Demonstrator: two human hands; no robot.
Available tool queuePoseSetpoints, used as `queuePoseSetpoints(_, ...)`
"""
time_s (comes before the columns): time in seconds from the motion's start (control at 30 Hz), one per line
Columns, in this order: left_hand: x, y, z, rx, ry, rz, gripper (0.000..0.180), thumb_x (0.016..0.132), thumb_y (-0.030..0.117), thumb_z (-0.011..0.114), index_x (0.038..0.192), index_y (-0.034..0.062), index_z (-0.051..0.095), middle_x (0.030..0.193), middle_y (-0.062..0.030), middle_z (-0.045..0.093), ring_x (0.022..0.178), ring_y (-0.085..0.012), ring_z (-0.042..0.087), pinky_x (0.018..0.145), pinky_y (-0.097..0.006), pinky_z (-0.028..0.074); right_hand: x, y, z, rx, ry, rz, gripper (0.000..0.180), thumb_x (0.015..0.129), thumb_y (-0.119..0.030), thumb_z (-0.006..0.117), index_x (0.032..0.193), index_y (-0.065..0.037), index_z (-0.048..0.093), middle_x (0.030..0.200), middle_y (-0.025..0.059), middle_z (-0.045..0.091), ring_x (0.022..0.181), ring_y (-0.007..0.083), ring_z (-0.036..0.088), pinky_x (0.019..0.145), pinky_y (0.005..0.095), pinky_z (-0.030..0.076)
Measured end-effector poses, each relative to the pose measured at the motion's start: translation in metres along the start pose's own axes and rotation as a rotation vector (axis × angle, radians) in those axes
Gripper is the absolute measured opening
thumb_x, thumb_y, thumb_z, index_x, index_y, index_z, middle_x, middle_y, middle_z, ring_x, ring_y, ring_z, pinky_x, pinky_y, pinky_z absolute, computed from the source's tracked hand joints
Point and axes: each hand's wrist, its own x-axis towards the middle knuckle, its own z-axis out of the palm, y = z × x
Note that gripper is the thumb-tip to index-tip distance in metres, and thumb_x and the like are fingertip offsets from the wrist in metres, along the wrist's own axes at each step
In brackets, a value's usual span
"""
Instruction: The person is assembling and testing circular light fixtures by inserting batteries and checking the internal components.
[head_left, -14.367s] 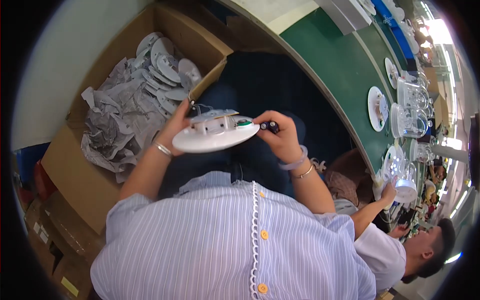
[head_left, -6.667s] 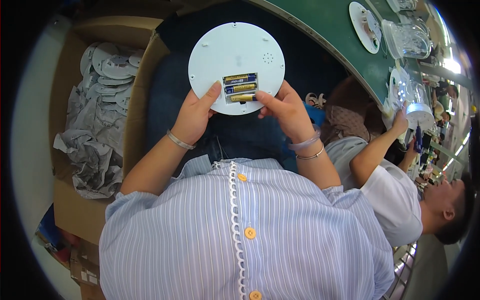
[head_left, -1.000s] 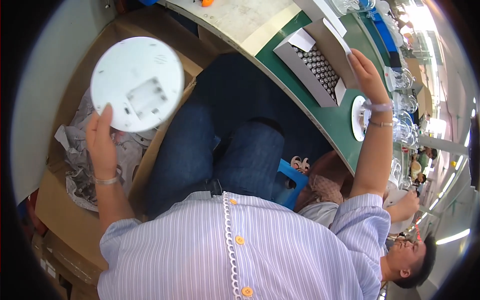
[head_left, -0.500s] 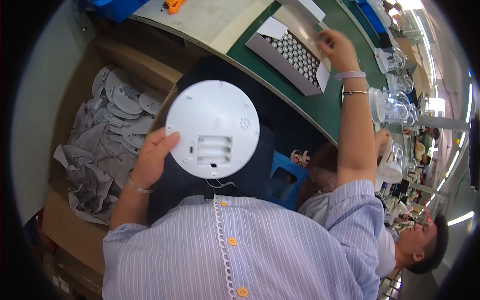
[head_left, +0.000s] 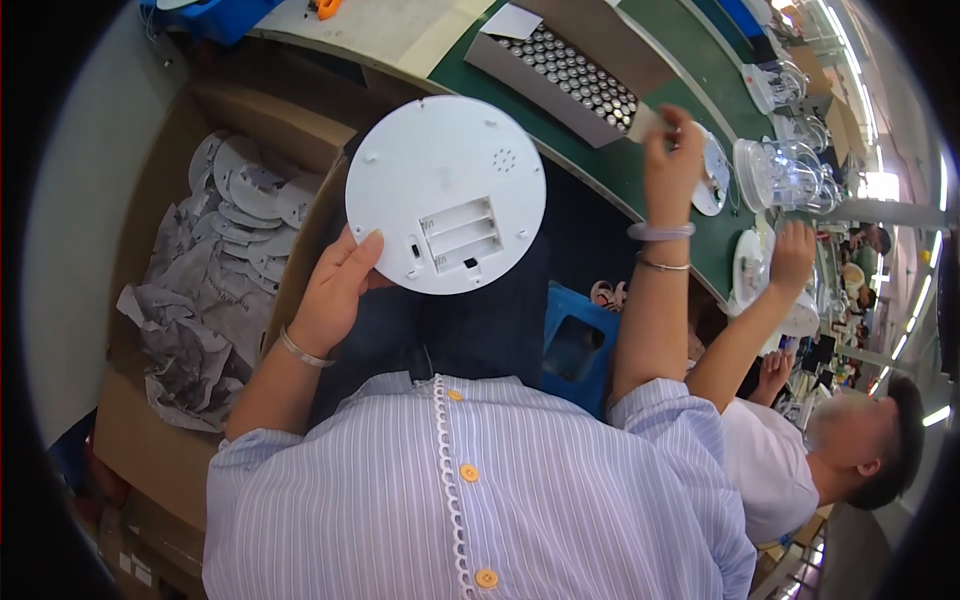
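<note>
My left hand (head_left: 337,285) grips the lower left edge of a round white plastic base (head_left: 430,170), thumb on top. Its upturned face has a battery compartment (head_left: 460,235) with bare slots, a small black switch beside it and a cluster of small holes. To the right, my right hand (head_left: 672,170) is raised at the near corner of a long carton (head_left: 540,95) packed with upright batteries (head_left: 575,72). Its fingers are curled in; what they hold, if anything, is hidden.
At left, a cardboard box (head_left: 310,130) holds several white discs (head_left: 250,190) and crumpled paper (head_left: 190,340). Clear domed units (head_left: 785,175) line the green bench (head_left: 625,175). A co-worker's hand (head_left: 793,255) reaches in from the right. A blue stool (head_left: 580,340) stands below.
My right hand has moved down, away from over the battery carton. The white base has risen and turned slightly in my left hand. A co-worker's arm has come forward on the right.
</note>
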Motion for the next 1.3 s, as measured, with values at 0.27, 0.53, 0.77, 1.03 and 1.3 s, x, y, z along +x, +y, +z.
queuePoseSetpoints(0.27,0.004,-0.021,0.004,-0.090,0.178,-0.108,0.030,0.082,0.018,0.047,0.106,0.0002,0.046,0.095,-0.0097,0.056,0.076,-0.0160,0.059,0.063,-0.029,0.051,0.000,-0.025,-0.013,-0.249,0.084,-0.257,0.020,0.064,-0.003,0.052,0.083,-0.004,0.058,0.085,0.0102,0.054,0.081,0.0287,0.050,0.073,0.0357,0.039)
queuePoseSetpoints(0.53,0.009,-0.020,0.023,-0.117,0.169,-0.148,0.033,0.077,0.014,0.049,0.107,0.0019,0.043,0.096,-0.0105,0.054,0.082,-0.0169,0.059,0.063,-0.030,0.052,0.046,-0.026,-0.034,-0.089,-0.678,-0.203,0.019,0.068,-0.017,0.052,0.076,-0.005,0.064,0.084,0.0121,0.059,0.077,0.0286,0.055,0.071,0.0354,0.043)
queuePoseSetpoints(0.77,0.020,-0.013,0.035,-0.342,0.011,-0.297,0.045,0.075,0.014,0.044,0.116,-0.0018,0.036,0.109,-0.0129,0.049,0.095,-0.0219,0.053,0.079,-0.035,0.046,0.058,-0.015,-0.017,-0.302,-0.773,-0.027,0.018,0.064,-0.022,0.062,0.077,-0.011,0.065,0.075,0.0057,0.063,0.074,0.0219,0.059,0.069,0.0338,0.043)
queuePoseSetpoints(1.03,0.033,-0.008,0.045,-0.324,-0.063,-0.268,0.047,0.078,0.018,0.040,0.119,-0.0038,0.031,0.111,-0.0169,0.047,0.096,-0.0240,0.053,0.080,-0.037,0.046,0.056,-0.007,-0.004,-0.280,-0.665,-0.045,0.023,0.071,-0.018,0.061,0.083,0.002,0.061,0.069,0.0139,0.060,0.064,0.0214,0.058,0.062,0.0288,0.045)
queuePoseSetpoints(1.3,0.031,-0.017,0.046,-0.345,-0.013,-0.279,0.047,0.077,0.019,0.038,0.119,-0.0023,0.033,0.112,-0.0150,0.047,0.099,-0.0231,0.052,0.081,-0.036,0.045,0.047,0.000,-0.002,-0.059,-0.647,-0.049,0.023,0.070,-0.019,0.059,0.081,0.002,0.060,0.067,0.0097,0.059,0.060,0.0170,0.056,0.058,0.0262,0.044)
